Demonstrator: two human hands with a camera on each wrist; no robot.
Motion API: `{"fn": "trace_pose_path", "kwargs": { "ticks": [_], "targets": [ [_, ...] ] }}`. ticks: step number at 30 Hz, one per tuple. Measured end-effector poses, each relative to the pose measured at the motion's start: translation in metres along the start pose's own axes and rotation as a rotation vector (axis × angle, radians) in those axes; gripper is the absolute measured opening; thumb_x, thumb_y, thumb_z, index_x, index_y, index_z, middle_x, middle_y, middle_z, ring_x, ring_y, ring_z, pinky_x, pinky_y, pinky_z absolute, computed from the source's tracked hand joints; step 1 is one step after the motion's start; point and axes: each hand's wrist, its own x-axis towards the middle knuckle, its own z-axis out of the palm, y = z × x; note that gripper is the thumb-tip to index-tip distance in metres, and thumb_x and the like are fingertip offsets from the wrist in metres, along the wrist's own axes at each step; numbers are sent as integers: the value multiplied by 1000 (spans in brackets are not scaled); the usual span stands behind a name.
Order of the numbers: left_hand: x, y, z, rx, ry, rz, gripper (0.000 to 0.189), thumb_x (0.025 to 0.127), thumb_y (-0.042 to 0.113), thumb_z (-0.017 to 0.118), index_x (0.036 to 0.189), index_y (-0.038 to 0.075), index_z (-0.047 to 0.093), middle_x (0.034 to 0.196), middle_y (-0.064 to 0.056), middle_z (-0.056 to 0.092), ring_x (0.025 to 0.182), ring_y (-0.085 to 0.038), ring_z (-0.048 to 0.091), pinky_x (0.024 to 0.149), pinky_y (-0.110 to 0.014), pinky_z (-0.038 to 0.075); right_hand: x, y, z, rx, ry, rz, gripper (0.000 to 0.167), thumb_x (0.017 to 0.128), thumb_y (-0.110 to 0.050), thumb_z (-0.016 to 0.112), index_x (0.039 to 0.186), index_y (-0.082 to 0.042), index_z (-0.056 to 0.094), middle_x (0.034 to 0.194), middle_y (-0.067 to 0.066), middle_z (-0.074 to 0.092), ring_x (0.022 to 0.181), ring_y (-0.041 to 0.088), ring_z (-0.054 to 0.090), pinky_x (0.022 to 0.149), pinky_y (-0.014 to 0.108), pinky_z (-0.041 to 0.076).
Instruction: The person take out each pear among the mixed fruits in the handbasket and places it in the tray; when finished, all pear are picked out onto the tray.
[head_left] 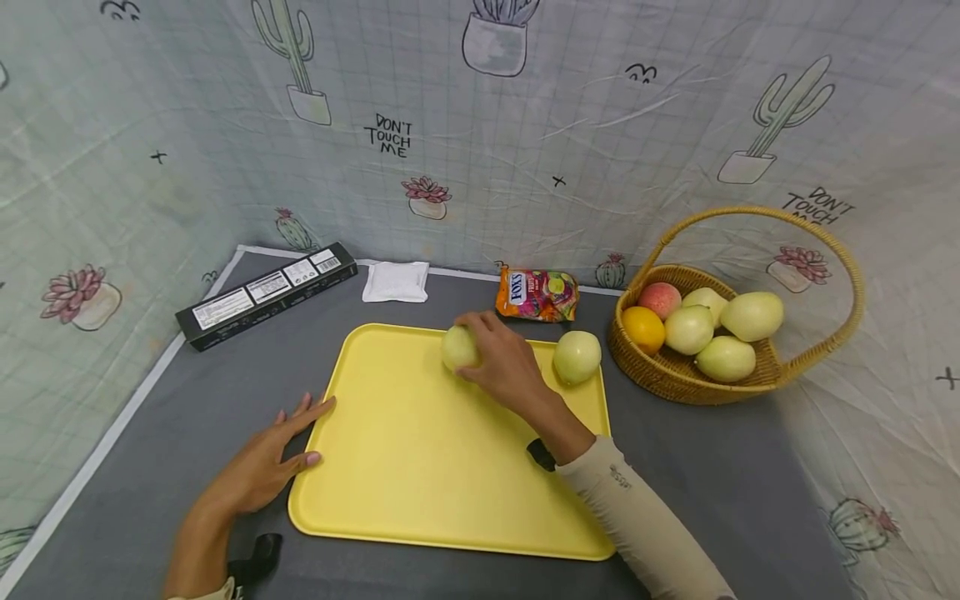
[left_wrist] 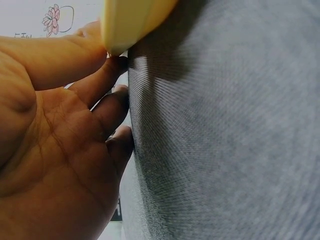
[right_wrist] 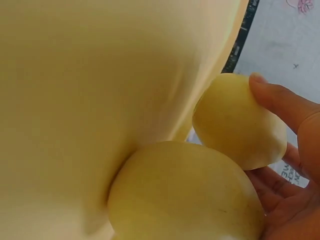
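At the far edge of the yellow tray (head_left: pixel 442 467), my right hand (head_left: pixel 501 358) grips a round, pale green fruit (head_left: pixel 459 348), thumb on one side and fingers on the other. The right wrist view shows this held fruit (right_wrist: pixel 240 122) behind a second pale fruit (right_wrist: pixel 185 192). That second fruit (head_left: pixel 577 357) rests in the tray's far right corner. My left hand (head_left: pixel 262 467) lies along the tray's left side, index fingertip and thumb touching the rim. Its fingers are spread and fairly straight, and the other fingertips (left_wrist: pixel 120 137) reach the grey cloth.
Right of the tray stands a wicker basket (head_left: pixel 660 387) with a tall handle, holding a peach (head_left: pixel 660 298), an orange (head_left: pixel 642 329) and several pale green fruits (head_left: pixel 726 358). Behind the tray lie a long black box (head_left: pixel 266 296), a white packet (head_left: pixel 395 282) and a Fox's candy bag (head_left: pixel 537 294).
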Motion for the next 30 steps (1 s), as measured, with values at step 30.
{"fn": "trace_pose_path", "kwargs": {
  "ticks": [30],
  "targets": [
    [-1, -2, 2, -3, 16, 10, 82, 96, 18, 76, 168, 22, 35, 174, -28, 18, 160, -58, 13, 123, -81, 10, -23, 9, -24, -45, 117, -76, 73, 81, -37, 95, 144, -20, 62, 138, 9, 64, 124, 33, 64, 97, 50, 61]
  ]
}}
